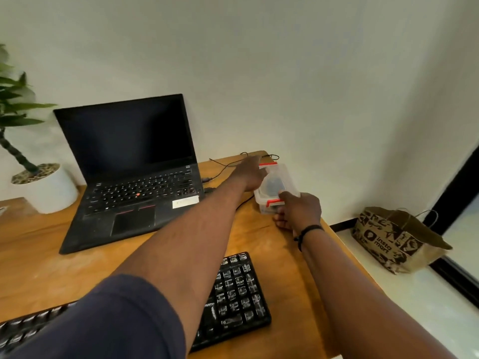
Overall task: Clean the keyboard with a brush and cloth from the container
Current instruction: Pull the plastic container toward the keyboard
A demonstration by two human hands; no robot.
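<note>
The right hand [298, 211] had its grip clamped on the near end of the clear lidded container [274, 186] by its red clasp, while the left hand [250, 174] rested on the far end, its fingers too blurred to tell whether they held it. The container sat at the far right corner of the wooden surface [285, 255], the dusty black keyboard [233, 294] lying well apart by the near edge. So near that corner, a hard tug on a stiff clasp could probably slide it off the edge.
</note>
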